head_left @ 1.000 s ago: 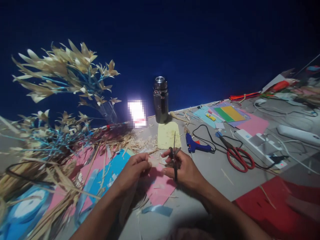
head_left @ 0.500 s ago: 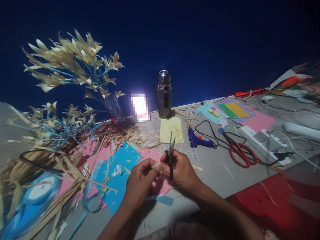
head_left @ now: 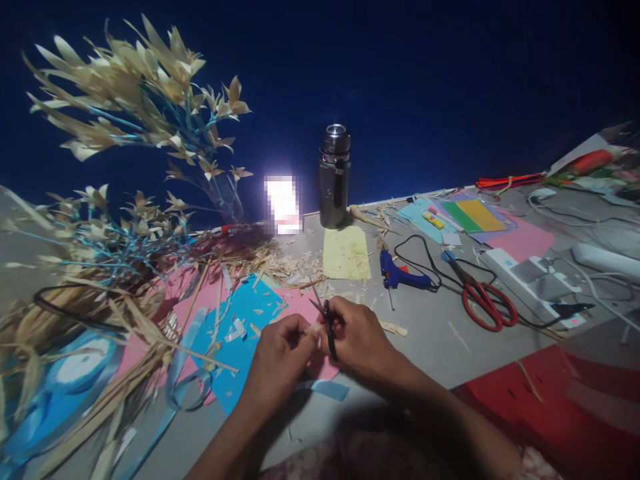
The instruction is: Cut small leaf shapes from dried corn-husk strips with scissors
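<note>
My right hand (head_left: 361,337) is closed on a small pair of scissors with dark handles (head_left: 329,333). Their narrow blades (head_left: 319,303) point away and to the left, slightly apart at the tips. Close beside it, my left hand (head_left: 281,353) pinches a small pale piece (head_left: 315,331) that looks like dried husk. The fingers hide most of this piece, and the fingertips of both hands nearly meet around it. Under the hands lie pink paper (head_left: 327,369), a blue sheet (head_left: 240,353) strewn with scraps, and a short light-blue ribbon strip (head_left: 330,390).
Pale dried flowers on blue stems (head_left: 190,113) rise at left, above husk strips and a ribbon roll (head_left: 80,367). A steel flask (head_left: 334,193) stands behind a yellow cloth (head_left: 345,257). Rightward lie a blue glue gun (head_left: 407,277), red-handled scissors (head_left: 487,303) and a power strip (head_left: 530,283).
The small scissors have swung from pointing almost straight away to pointing leftward, with my right hand turning along. My left hand keeps its pinch. The whole view has shifted slightly.
</note>
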The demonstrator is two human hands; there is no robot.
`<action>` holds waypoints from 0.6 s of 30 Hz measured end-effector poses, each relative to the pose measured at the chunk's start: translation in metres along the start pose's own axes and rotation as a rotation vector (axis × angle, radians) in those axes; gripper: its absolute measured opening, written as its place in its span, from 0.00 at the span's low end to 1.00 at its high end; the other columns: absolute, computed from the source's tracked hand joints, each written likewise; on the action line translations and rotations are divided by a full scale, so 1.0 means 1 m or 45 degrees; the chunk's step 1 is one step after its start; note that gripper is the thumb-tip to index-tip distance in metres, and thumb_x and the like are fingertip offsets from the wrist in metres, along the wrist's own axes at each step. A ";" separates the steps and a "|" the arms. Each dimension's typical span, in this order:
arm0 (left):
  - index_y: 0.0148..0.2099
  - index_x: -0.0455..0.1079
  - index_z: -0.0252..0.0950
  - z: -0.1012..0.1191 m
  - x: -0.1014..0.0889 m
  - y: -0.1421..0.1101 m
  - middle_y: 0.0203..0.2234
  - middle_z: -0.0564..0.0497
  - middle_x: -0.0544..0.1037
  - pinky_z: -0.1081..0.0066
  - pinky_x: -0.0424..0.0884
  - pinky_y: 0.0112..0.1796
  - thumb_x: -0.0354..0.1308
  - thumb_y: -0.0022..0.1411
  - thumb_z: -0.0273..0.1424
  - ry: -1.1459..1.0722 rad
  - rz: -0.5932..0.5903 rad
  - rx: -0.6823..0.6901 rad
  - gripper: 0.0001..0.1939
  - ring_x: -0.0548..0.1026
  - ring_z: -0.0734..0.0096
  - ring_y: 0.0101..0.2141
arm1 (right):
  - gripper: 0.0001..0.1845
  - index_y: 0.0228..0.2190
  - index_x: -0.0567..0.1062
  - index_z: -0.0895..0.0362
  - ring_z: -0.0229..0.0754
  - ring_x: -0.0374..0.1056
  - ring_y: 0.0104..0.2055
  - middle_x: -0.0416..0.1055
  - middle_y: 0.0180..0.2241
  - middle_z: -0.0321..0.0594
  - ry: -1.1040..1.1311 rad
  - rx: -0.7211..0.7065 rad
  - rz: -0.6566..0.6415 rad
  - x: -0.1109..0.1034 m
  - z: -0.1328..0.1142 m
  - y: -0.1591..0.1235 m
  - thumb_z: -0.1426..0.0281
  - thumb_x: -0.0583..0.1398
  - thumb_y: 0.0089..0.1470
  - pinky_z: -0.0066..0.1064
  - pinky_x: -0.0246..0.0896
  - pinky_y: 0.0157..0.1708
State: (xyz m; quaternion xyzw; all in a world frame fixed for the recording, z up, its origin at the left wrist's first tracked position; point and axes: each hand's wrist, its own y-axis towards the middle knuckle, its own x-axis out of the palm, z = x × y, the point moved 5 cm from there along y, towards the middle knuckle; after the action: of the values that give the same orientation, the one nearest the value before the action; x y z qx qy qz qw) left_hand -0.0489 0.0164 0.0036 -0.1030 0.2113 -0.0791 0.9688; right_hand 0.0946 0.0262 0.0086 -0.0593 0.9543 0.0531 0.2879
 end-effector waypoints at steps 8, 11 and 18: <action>0.34 0.76 0.35 -0.003 -0.010 0.004 0.22 0.51 0.78 0.71 0.65 0.25 0.60 0.58 0.36 -0.047 -0.156 0.022 0.09 0.73 0.68 0.23 | 0.07 0.31 0.72 0.56 0.35 0.61 0.24 0.67 0.24 0.31 0.520 0.206 -0.067 -0.009 0.032 0.007 0.74 0.62 0.45 0.26 0.55 0.25; 0.47 0.76 0.37 0.002 -0.018 0.006 0.31 0.49 0.81 0.70 0.68 0.26 0.61 0.58 0.37 0.082 0.075 0.087 0.16 0.75 0.67 0.25 | 0.09 0.33 0.71 0.57 0.34 0.60 0.23 0.66 0.24 0.30 0.755 0.265 -0.177 -0.007 0.029 0.003 0.72 0.63 0.45 0.25 0.56 0.24; 0.28 0.70 0.37 0.009 0.001 0.002 0.19 0.54 0.73 0.74 0.62 0.20 0.60 0.60 0.40 -0.135 0.006 0.078 0.13 0.69 0.73 0.17 | 0.07 0.32 0.73 0.58 0.35 0.63 0.27 0.69 0.26 0.32 0.578 0.116 -0.225 -0.004 0.015 -0.003 0.74 0.63 0.47 0.26 0.57 0.26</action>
State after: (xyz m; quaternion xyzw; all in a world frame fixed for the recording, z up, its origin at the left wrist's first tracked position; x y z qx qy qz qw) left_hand -0.0436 0.0196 0.0109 -0.0767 0.1574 -0.0777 0.9815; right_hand 0.1068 0.0259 -0.0016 -0.1401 0.9870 -0.0300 0.0721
